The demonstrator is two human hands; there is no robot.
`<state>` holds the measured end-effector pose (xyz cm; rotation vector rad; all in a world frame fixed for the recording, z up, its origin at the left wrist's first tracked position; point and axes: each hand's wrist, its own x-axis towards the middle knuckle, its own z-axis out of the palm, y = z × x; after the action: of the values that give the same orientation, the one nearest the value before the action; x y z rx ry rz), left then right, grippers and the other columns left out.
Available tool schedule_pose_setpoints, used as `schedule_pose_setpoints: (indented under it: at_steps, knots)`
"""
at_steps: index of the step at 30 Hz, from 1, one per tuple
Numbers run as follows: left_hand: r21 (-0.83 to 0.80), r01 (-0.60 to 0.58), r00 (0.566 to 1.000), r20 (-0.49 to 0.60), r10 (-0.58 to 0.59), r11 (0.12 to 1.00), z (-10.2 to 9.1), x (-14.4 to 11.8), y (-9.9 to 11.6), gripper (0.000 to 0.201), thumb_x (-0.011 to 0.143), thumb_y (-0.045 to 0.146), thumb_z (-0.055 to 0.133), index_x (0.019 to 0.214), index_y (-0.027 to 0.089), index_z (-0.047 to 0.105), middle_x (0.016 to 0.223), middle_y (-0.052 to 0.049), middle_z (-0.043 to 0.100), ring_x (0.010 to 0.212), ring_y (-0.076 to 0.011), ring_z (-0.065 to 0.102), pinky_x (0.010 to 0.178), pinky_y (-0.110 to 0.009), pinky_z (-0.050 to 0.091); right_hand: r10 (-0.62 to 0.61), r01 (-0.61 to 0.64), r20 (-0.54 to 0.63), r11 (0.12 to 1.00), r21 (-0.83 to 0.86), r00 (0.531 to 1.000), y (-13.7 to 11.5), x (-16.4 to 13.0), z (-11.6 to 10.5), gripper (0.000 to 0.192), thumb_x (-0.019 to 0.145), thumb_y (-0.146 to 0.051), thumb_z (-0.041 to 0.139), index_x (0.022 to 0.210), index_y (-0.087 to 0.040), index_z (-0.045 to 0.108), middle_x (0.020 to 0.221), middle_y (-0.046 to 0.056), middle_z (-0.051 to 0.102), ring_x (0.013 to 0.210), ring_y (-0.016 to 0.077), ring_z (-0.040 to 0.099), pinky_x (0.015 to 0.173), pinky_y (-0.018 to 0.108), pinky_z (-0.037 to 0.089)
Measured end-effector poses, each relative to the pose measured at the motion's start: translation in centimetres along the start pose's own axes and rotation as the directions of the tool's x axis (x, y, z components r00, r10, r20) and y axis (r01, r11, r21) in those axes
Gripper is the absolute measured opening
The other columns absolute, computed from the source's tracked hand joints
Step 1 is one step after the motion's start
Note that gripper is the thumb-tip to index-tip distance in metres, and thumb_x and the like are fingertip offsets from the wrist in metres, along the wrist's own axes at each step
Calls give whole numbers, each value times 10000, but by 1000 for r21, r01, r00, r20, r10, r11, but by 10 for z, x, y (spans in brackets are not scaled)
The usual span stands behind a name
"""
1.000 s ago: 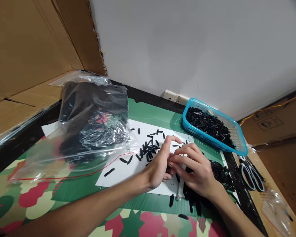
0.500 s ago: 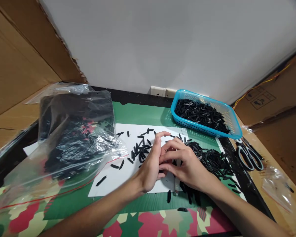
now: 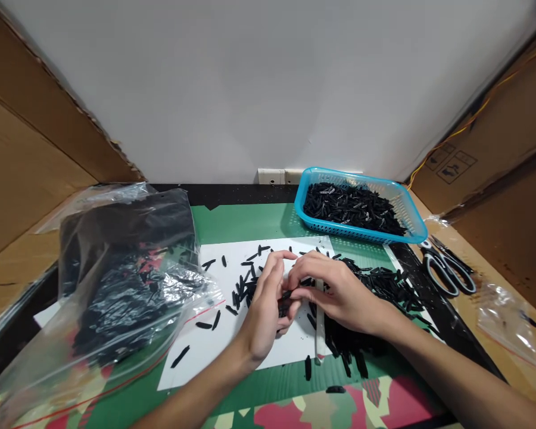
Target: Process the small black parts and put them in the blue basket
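Observation:
My left hand (image 3: 265,307) and my right hand (image 3: 342,292) meet over a white sheet of paper (image 3: 290,351). The right thumb and fingers pinch a small black strip (image 3: 286,295), partly hidden by the fingers. Around its other end the left hand curls, with dark pieces showing in its palm. A narrow white stick-like tool (image 3: 320,339) lies on the paper below my right hand. Loose black strips (image 3: 241,292) are scattered left of my hands. A denser heap of black strips (image 3: 390,289) spreads beside and under my right forearm.
At the back right stands a blue basket (image 3: 361,229) full of black strips. Scissors (image 3: 446,274) and a small clear bag (image 3: 507,322) lie at the right. A large zip bag (image 3: 138,298) of dark material covers the left. Cardboard (image 3: 31,137) and a wall (image 3: 214,89) enclose the table.
The view has tilted and shifted slightly. My left hand has turned so that dark pieces show in its palm, and the fingers of both hands have shifted around the small strip.

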<state>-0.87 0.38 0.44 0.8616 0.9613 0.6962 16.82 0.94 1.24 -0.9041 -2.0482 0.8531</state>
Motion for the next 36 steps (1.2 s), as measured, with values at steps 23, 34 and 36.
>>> schedule_pose_setpoints:
  at_steps: [23,34,36]
  knots:
    - [844,-208,923,3,384,495,-13,5,23,162,963,375,617,892,238,570,542,75,377,497,-131,358,555,-257,223,354,-143,-440,885,444,825,24,2,-14,199,958,-375,717,1023,-199,783,760,10,662,632,138,574,589,272,505]
    - [994,-99,907,69,416,50,-11,3,14,105,950,299,557,930,233,636,598,-1,517,515,-208,481,617,-308,145,391,-119,-447,843,525,805,23,7,-10,205,881,-394,801,939,-198,786,823,36,744,632,150,642,536,268,557]
    - [980,-156,887,83,454,126,-13,4,13,70,927,276,583,905,233,634,597,15,510,507,-181,451,606,-293,173,383,-91,-457,836,541,803,22,7,-9,207,885,-397,800,927,-194,785,770,28,738,597,145,636,531,270,549]
